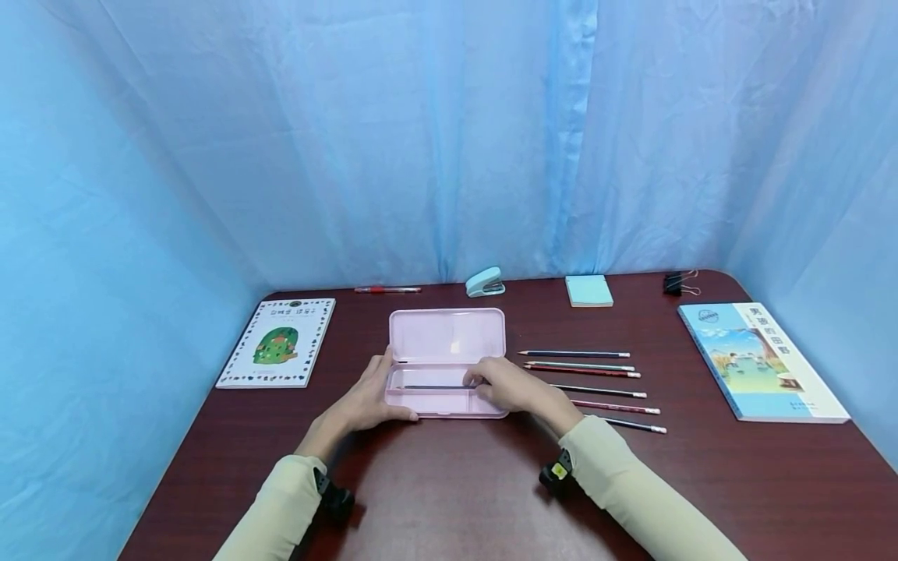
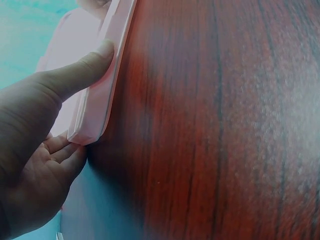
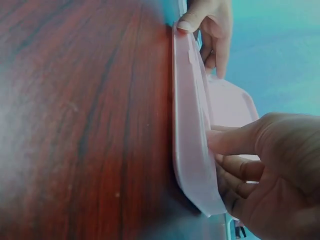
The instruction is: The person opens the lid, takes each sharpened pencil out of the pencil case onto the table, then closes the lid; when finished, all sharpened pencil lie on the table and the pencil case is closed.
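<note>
A pink pencil case [image 1: 447, 335] lies open on the table, its lid tipped back. Inside its long compartment lies a dark pencil [image 1: 431, 387], parallel to the front edge. My right hand [image 1: 501, 383] reaches in over the right part of the case and pinches the pencil near its right end; the fingertips are partly hidden. Around the left end of the case, my left hand [image 1: 365, 399] grips it. Its thumb [image 2: 92, 65] presses on the front side, while the other fingers [image 2: 65, 155] lie round the end wall.
Several pencils [image 1: 582, 366] lie in a row right of the case, partly under my right forearm. Behind are a red pen [image 1: 387, 290], stapler [image 1: 486, 283], sticky notes [image 1: 589, 291] and binder clip [image 1: 679, 284]. Books lie left [image 1: 277, 343] and right [image 1: 761, 362].
</note>
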The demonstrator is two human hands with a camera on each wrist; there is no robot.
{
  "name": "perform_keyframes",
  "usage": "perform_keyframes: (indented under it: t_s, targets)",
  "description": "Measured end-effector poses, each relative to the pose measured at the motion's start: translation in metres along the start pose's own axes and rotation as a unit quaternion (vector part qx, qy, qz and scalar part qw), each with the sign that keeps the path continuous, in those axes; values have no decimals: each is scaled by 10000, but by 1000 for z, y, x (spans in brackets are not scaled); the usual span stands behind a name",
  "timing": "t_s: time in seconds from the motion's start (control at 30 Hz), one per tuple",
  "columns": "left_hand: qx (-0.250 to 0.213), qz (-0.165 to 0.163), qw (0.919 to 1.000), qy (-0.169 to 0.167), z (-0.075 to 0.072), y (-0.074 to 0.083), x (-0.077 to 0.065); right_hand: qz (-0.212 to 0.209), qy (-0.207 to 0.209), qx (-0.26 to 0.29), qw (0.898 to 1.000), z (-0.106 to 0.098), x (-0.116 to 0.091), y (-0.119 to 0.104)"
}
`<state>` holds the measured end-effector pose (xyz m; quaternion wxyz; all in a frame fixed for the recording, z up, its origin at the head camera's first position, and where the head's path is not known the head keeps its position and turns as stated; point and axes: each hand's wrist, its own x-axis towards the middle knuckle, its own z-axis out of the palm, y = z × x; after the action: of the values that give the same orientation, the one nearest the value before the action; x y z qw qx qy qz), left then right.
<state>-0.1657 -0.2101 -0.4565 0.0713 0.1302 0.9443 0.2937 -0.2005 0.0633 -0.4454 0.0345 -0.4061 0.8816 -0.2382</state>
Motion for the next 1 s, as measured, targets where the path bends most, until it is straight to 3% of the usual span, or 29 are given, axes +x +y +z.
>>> perform_keyframes:
  t_s: [0.23,0.5,0.77,1.0]
  targets:
    - [-6,-29,10000,22,0,1,0,-87,503,368,9980,2,-3,6]
    - [-1,-44,10000,-5,0,2,-1,557,888,953,9899,-19,-29,13]
    - [-1,19,10000,48,1,1,-1,687,1481,692,9842,-44,-85,36]
    - [7,-31,10000,34,1,1,-1,1642,1560,513,9727,-64,-152,48]
